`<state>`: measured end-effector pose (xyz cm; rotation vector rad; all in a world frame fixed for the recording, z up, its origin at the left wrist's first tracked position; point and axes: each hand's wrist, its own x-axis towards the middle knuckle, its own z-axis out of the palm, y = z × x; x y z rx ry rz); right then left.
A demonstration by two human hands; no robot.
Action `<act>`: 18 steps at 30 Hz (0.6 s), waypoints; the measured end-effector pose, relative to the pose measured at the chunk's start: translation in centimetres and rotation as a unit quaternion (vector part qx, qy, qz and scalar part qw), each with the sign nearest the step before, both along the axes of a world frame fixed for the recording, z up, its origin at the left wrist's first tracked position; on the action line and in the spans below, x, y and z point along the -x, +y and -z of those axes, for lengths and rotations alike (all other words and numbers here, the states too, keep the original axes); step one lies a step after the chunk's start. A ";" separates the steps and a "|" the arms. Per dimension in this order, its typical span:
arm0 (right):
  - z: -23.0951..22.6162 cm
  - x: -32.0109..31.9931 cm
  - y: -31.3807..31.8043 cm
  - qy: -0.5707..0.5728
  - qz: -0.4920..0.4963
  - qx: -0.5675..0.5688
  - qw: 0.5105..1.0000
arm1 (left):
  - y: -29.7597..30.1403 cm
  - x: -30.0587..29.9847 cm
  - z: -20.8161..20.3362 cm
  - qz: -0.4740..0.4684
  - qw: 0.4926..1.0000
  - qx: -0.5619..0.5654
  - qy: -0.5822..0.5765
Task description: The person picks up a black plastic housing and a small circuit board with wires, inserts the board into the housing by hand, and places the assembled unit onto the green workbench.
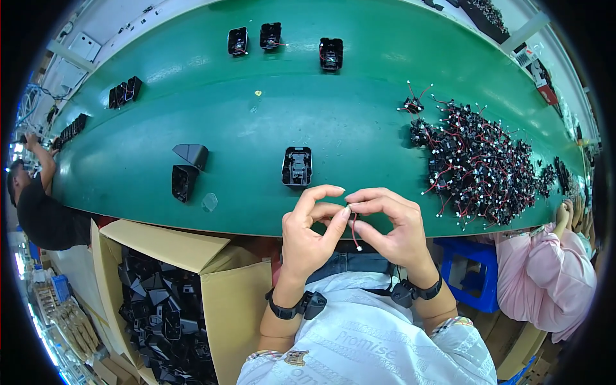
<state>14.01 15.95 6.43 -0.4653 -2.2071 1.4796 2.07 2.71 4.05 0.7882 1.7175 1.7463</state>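
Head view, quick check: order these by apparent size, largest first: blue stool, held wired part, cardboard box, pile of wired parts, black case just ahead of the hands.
1. Cardboard box
2. Pile of wired parts
3. Blue stool, partly hidden
4. Black case
5. Held wired part, partly hidden

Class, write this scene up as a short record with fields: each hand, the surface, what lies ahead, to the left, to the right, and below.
Left hand: fingertips at a thin red cable with a white plug
Right hand: fingertips at the same cable
Surface: green table
Ahead: open black housing
Left: two black casings
Right: heap of small wired parts
Below, left: cardboard box of black pieces
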 end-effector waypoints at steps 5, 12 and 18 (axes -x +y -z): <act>0.8 -0.4 -0.1 0.038 0.006 0.115 0.993 | -0.3 0.0 0.2 0.017 0.999 -0.035 -0.013; 0.8 -0.3 -0.4 0.076 0.075 0.161 0.981 | -1.2 3.0 -0.1 -0.115 0.951 -0.025 0.287; 0.4 0.0 -0.3 0.082 0.059 0.070 0.992 | -1.1 7.6 0.5 -0.087 0.917 0.147 0.360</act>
